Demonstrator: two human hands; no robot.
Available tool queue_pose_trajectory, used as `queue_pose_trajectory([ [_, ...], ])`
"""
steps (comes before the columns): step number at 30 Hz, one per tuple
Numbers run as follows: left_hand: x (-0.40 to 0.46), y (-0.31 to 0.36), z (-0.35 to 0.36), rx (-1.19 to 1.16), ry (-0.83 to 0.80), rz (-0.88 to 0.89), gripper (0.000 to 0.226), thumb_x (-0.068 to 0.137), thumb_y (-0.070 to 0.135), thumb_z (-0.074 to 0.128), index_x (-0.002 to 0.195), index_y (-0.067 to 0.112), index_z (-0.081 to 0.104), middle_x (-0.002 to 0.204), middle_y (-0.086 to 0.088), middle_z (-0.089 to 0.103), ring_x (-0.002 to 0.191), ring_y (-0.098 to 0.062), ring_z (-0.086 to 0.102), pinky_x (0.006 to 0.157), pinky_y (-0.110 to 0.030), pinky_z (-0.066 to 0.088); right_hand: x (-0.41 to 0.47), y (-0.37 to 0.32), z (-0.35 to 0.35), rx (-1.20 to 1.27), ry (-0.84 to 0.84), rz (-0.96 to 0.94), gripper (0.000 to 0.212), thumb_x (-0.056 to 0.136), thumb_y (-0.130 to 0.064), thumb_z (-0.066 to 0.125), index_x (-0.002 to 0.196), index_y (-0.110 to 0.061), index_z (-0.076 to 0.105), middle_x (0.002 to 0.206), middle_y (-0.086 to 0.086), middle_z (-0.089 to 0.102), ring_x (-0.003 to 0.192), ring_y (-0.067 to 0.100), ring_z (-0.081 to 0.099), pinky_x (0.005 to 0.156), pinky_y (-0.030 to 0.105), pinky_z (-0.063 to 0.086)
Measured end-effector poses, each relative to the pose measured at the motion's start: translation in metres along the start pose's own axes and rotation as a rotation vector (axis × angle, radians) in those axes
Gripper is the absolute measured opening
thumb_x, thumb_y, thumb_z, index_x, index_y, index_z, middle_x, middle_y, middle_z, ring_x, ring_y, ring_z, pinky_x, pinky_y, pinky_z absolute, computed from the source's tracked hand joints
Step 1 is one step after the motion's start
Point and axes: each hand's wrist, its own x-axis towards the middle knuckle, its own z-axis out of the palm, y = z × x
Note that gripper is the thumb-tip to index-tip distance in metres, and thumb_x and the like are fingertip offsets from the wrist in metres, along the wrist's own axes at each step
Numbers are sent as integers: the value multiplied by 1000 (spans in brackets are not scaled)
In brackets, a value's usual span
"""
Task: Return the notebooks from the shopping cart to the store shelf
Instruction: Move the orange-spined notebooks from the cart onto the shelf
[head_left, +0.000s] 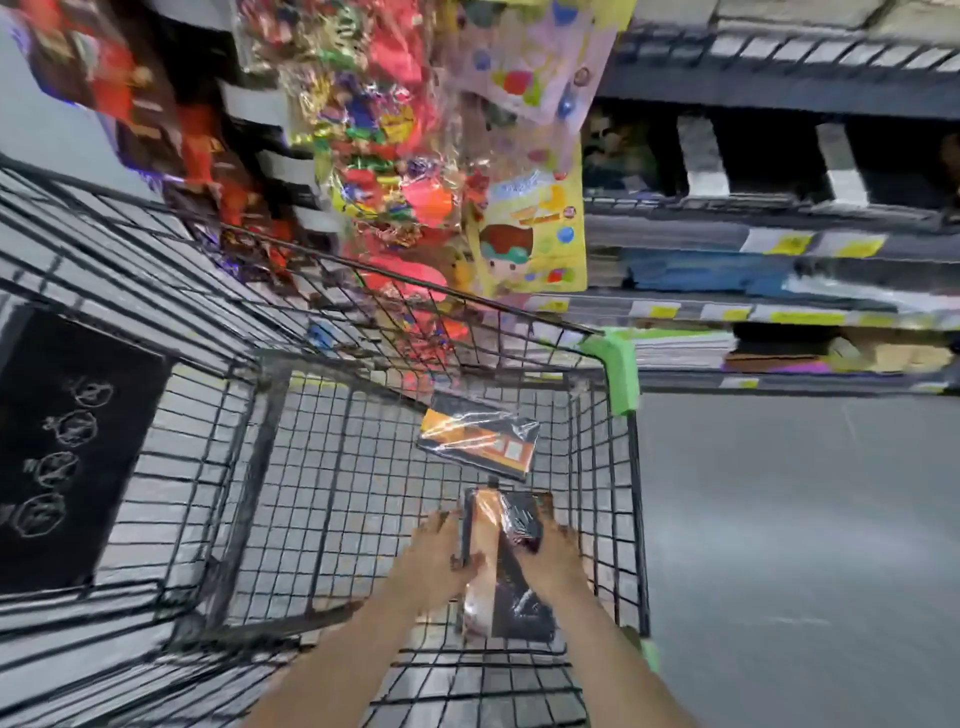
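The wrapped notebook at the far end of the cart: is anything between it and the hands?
Yes. Both hands, left hand and right hand, hold a nearer notebook pack, which lies before the far notebook.

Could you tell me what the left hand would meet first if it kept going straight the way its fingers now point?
The left hand points away from the person along the cart. Straight on, it would probably first meet the wrapped notebook on the cart floor, or slip just left of it onto the floor grid; blur hides depth.
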Motion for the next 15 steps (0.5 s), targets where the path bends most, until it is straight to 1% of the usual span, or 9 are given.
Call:
queue_pose_trajectory([
  [2,16,0,20,-72,-147,-28,78,86,37,60,146,17,15,131,-8,49,112,-21,53,93,-32,48,12,6,11,-45,-22,31,71,90,-39,52,147,-29,10,152,15,20,138,33,28,111,43,27],
  [3,20,3,28,-85,-215,-52,85,84,30,63,147,20,7,128,-10,51,103,-20,56,83,-27,50,16,7,14,-52,-29,50,70,91,-39,52,146,-28,11,150,15,22,137,33,30,110,42,29],
  [4,25,4,36,-86,-259,-69,95,82,26,66,147,23,-3,130,-14,49,102,-21,57,80,-26,51,20,8,15,-42,-19,57,69,91,-37,52,146,-28,12,148,16,25,135,33,33,109,41,31],
  [6,28,5,43,-99,-284,-78,116,76,22,72,142,36,-24,140,-20,37,114,-27,54,89,-32,50,23,7,15,-13,7,61,66,90,-30,54,145,-26,18,143,17,32,130,33,38,107,41,35],
  [7,28,3,44,-135,-267,-68,120,75,19,72,139,41,-28,142,-20,35,116,-27,53,92,-32,49,22,6,15,-3,15,54,65,89,-27,56,144,-26,20,140,17,35,129,32,40,106,40,36],
  [9,24,-1,37,-296,-223,-75,112,80,12,68,144,37,-20,135,-14,46,109,-20,57,88,-29,51,19,3,13,20,23,35,66,88,-22,57,144,-27,22,137,14,37,127,30,40,105,38,37],
  [11,17,-4,21,-510,-131,-89,98,84,11,65,147,36,-6,125,-9,57,104,-19,60,90,-32,51,13,-4,4,49,39,-12,64,89,-18,56,144,-26,24,135,13,39,125,28,42,105,36,37],
  [13,10,-7,2,-580,-2,-65,85,86,12,63,144,41,7,120,-7,62,103,-18,62,92,-35,50,10,-13,-7,134,53,-77,60,89,-14,55,142,-25,29,131,11,42,123,26,46,106,36,38],
  [15,3,-9,-17,-628,97,-21,74,89,10,59,138,45,15,108,-5,69,92,-15,66,84,-31,54,7,-25,-18,252,53,-155,58,89,-9,54,140,-25,33,128,6,44,121,21,47,107,34,38],
])
